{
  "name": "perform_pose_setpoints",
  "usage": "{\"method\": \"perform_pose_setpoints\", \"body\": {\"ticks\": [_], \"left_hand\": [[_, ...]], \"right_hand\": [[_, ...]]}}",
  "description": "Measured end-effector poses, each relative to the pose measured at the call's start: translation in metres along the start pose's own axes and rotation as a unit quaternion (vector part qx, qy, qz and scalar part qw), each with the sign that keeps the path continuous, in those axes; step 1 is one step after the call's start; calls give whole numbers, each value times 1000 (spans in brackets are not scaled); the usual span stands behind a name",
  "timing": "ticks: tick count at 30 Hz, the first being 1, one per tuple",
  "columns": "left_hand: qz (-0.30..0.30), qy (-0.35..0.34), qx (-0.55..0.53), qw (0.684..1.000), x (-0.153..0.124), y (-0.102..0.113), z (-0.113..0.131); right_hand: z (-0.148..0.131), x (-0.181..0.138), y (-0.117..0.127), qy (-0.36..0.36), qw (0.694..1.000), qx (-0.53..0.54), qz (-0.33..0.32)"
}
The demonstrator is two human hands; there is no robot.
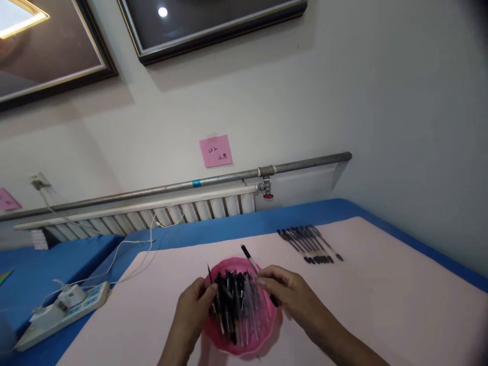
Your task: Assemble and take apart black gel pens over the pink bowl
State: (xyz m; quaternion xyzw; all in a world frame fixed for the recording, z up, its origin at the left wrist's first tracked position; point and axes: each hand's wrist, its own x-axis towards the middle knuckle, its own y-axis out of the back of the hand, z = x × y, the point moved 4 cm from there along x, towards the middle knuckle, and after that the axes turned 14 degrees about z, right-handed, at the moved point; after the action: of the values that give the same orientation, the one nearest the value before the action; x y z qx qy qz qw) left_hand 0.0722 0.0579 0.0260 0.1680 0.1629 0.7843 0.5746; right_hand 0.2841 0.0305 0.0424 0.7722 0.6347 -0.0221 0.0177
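A pink bowl (pixel 263 333) full of several black pens and clear pen parts sits on the pale pink mat (pixel 381 305) in front of me. My left hand (pixel 195 305) is at the bowl's left rim, fingers pinched on a thin black refill that points upward. My right hand (pixel 284 292) hovers over the bowl's right side, fingers closed around a clear pen barrel with a black end that sticks up and to the left. A row of several assembled dark pens (pixel 310 244) lies on the mat at the far right of the bowl.
The mat lies on a blue table (pixel 236 226) against a white wall. A white power strip (pixel 61 310) with cables sits at the left. A radiator (pixel 152 216) and a grey pipe (pixel 213 179) run along the wall, with a pink note (pixel 215 151) above.
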Motion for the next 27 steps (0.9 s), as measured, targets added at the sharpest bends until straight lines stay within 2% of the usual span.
{"method": "perform_pose_setpoints", "body": {"ticks": [2, 4, 9, 11, 13, 15, 17, 19, 22, 27], "left_hand": [[6, -45, 83, 995, 1, -3, -2], [5, -58, 126, 990, 1, -8, -4], [20, -55, 126, 990, 3, -8, -4], [24, -40, 54, 997, 2, -7, -1], [-8, 11, -80, 997, -4, -10, 4], [-71, 87, -214, 970, -13, -18, 10], [-124, 146, -301, 934, -22, -25, 17], [-154, 174, -344, 910, -29, -30, 22], [-177, 190, -363, 895, -32, -31, 25], [-139, 197, -381, 893, -29, -28, 24]], "right_hand": [[0, 0, 0, 0, 1000, -4, -4], [2, 0, -1, -3, 1000, -6, -4], [5, 1, -3, 2, 1000, -6, -6], [6, 0, -5, 6, 1000, -15, -19], [6, -3, -9, 10, 999, -28, -38], [7, -7, -13, 13, 997, -39, -62], [7, -11, -17, 9, 995, -51, -87], [8, -16, -21, -3, 991, -64, -114], [9, -21, -24, -14, 986, -81, -147], [1, -20, -25, 13, 981, -107, -162]]}}
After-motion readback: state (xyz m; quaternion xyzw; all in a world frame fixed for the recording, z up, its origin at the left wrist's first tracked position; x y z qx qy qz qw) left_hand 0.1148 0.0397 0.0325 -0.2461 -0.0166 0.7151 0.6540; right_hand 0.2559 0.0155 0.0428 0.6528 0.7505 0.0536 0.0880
